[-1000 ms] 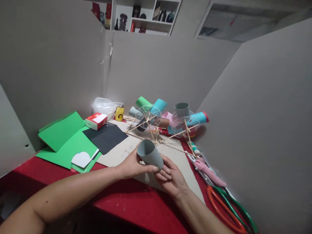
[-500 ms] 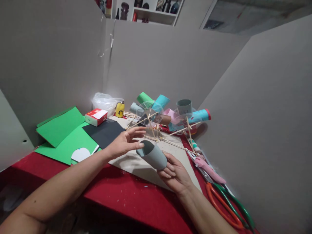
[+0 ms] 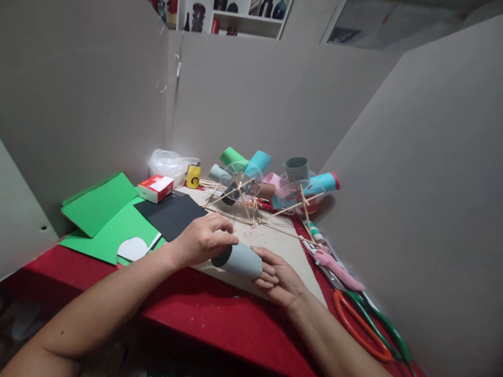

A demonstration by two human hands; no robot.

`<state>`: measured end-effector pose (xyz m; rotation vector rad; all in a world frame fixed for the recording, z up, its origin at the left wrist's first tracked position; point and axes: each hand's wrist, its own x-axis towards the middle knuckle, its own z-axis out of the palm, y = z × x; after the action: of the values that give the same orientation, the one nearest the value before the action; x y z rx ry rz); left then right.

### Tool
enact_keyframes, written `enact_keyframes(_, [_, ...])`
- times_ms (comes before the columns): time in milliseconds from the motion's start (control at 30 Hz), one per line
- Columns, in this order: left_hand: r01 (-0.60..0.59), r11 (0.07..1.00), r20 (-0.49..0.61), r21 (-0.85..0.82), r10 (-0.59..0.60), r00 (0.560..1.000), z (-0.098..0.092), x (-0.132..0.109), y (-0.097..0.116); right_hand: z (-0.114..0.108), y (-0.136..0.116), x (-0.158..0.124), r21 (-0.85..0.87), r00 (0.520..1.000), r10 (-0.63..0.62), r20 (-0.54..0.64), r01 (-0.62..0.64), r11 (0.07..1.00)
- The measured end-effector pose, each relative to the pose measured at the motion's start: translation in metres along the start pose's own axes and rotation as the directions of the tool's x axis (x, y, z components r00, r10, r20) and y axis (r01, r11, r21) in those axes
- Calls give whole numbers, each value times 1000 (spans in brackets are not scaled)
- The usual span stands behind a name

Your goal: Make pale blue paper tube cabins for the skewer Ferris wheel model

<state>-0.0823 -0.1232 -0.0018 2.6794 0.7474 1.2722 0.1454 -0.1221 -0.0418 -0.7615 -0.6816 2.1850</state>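
Note:
A grey-blue paper tube [image 3: 242, 262] lies tilted on its side above the table, its dark open end facing left. My right hand [image 3: 280, 276] holds its right end, fingers underneath and thumb along the top. At the open end, my left hand [image 3: 206, 238] has its fingers bent together over the upper rim, thumb against the edge. Part of the opening is hidden behind that hand. Below both hands lies a pale board [image 3: 291, 256] on the red tabletop [image 3: 188, 314].
Behind the hands stand two wheel-like models of wooden sticks [image 3: 245, 204] and clear discs, carrying coloured paper tubes [image 3: 259, 163]. Green sheets [image 3: 102, 209], a black sheet [image 3: 168, 212] and a red box [image 3: 155, 187] are left. Large scissors [image 3: 361, 324] lie right, by the wall.
The tube has tipped closer to level and its open end has dropped. My left hand has come down and bent its fingers in over the rim. My right hand keeps its hold.

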Motion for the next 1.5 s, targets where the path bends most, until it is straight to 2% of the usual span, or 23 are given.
enact_keyframes(100, [7,998,42,-57,-4,999,2,0,0,1,-1,0,-9,1000,5,-7,-5,1000])
enact_keyframes(167, [36,992,32,-119,-32,999,5,0,-1,2,-2,0,-18,1000,3,-23,-3,1000])
enact_keyframes(200, [75,984,10,-162,-75,997,6,0,-1,2,-2,0,-28,999,-5,-34,4,1000])
enact_keyframes(267, [210,935,-40,-286,-231,972,8,0,-2,4,-4,-1,-63,997,-55,-54,51,997])
enact_keyframes(300, [294,880,-47,-373,-334,941,9,1,-3,4,-5,-1,-88,993,-103,-62,97,991])
enact_keyframes(367, [435,704,-1,-561,-526,851,10,2,-6,5,-8,-1,-153,969,-236,-72,223,963])
enact_keyframes(467, [523,427,141,-737,-660,738,12,3,-13,3,-12,-3,-283,886,-452,-100,410,867])
enact_keyframes(533, [555,326,207,-765,-691,693,14,3,-16,3,-12,-4,-375,819,-562,-114,489,788])
enact_keyframes(633, [598,265,278,-756,-698,660,17,2,-19,7,-9,-8,-521,752,-655,-78,530,670])
enact_keyframes(867, [650,243,354,-720,-677,645,25,0,-14,14,3,-11,-794,676,-729,107,499,346])
enact_keyframes(1000, [643,206,361,-737,-685,633,28,0,-11,10,5,-10,-865,657,-742,132,442,237])
enact_keyframes(1100, [647,199,367,-736,-686,628,30,-1,-11,10,6,-10,-875,689,-715,119,413,253])
enact_keyframes(1333, [661,206,387,-722,-672,632,34,-4,-15,12,3,-7,-815,759,-650,18,388,430])
enact_keyframes(1500, [685,226,388,-693,-684,618,37,-8,-20,8,2,-2,-780,790,-613,-32,363,509])
